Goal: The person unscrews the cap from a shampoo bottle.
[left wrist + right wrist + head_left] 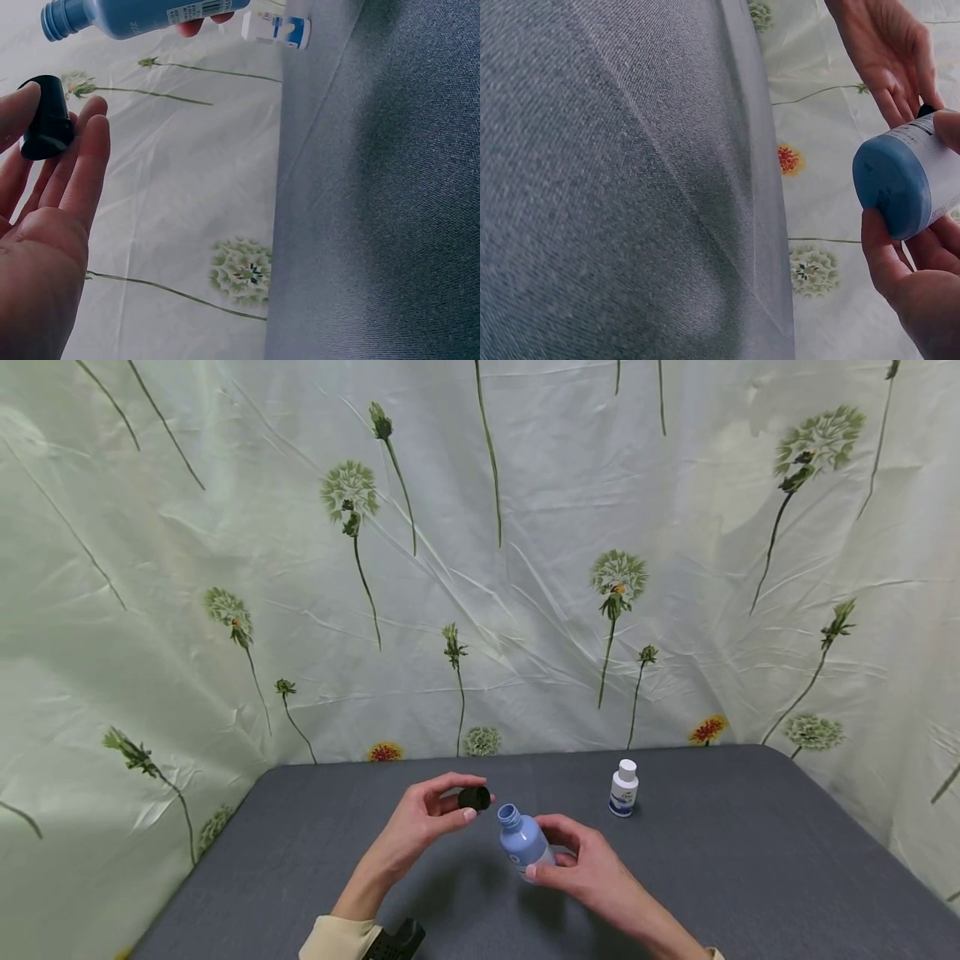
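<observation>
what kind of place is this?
Probably a makeshift indoor tabletop setup, perhaps for recording: creased flower-print sheeting hangs behind a dark grey table, where a white bottle stands. Nothing shows which building or room.

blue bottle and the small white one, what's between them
In the head view, part of the right hand, which grips the blue bottle, then bare dark tabletop up to the white bottle.

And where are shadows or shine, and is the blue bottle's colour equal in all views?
Head view: soft shadows on the dark table below the blue bottle, shiny streaks on the hanging cloth; left wrist view: blue bottle looks deeper, white bottle too soft to read; right wrist view: dimmer, blue bottle deeper again.
</observation>
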Available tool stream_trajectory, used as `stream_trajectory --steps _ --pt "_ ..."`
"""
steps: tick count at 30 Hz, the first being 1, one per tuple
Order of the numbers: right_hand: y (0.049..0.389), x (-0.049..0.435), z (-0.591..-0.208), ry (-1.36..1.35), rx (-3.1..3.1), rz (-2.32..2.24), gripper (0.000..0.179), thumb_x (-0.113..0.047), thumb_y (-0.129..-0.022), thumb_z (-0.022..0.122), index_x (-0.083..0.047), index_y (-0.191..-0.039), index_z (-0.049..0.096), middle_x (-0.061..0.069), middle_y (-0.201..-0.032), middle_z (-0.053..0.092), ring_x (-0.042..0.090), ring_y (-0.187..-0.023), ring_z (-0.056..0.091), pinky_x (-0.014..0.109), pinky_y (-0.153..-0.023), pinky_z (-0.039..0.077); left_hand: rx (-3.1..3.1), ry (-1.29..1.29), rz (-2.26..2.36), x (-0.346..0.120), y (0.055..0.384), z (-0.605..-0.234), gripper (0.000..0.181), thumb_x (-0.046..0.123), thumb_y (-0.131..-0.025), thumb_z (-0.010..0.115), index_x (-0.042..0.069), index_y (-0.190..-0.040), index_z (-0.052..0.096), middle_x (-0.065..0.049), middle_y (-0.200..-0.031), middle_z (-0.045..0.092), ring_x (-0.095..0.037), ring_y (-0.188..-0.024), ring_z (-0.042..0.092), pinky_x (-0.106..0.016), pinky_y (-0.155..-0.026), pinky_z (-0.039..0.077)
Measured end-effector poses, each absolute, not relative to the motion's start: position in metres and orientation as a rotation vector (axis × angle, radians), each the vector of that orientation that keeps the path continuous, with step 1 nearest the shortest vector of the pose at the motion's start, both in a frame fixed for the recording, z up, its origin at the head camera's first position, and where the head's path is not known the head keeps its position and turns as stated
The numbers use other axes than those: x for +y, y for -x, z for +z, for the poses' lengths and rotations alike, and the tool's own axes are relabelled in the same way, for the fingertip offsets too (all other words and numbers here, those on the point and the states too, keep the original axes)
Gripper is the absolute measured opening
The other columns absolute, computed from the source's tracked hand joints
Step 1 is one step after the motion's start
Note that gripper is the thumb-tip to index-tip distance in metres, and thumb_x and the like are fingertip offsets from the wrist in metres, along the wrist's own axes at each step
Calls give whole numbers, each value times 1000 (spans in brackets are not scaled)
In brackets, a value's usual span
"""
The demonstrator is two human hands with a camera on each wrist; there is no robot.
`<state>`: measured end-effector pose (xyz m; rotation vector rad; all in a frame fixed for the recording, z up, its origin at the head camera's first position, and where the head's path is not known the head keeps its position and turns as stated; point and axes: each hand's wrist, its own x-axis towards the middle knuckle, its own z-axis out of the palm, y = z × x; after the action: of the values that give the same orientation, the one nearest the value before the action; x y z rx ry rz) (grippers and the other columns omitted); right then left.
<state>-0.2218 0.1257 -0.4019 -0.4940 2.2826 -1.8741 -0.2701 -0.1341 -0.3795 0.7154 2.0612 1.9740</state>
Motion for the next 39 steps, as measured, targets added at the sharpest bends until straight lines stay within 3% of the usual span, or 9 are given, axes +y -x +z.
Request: stream_trajectory --steps 7,13,22,39 --pt "221 124 -405 484 2280 -1907 55 -17 -84 78 0 -131 55 15 -127 60 30 -120 54 48 -98 45 2174 -698 1909 -134 271 -384 39 17 -89 74 10 -127 65 -10 -123 64 -37 -109 61 -36 -85 52" --pt "223 121 -406 450 2288 -1899 56 -18 -84 79 0 -132 55 15 -128 60 32 -121 54 51 -98 44 2218 -720 1900 -136 273 -386 41 15 -90 73 1 -128 62 -13 -120 64 -35 -103 64 -35 -83 53" --pt "223 119 -407 460 2271 -1918 57 -18 -84 79 1 -132 55 16 -129 59 33 -123 53 49 -99 44 2277 -693 1863 -138 273 -386 39 15 -89 74 6 -126 65 -13 -116 64 -29 -94 64 -33 -80 54" --pt "230 112 -412 519 2207 -2006 56 -12 -83 78 3 -131 54 18 -127 59 31 -121 54 37 -99 46 2274 -610 1900 -148 276 -394 40 11 -85 78 5 -122 63 -14 -115 66 -26 -87 64 -34 -79 54"
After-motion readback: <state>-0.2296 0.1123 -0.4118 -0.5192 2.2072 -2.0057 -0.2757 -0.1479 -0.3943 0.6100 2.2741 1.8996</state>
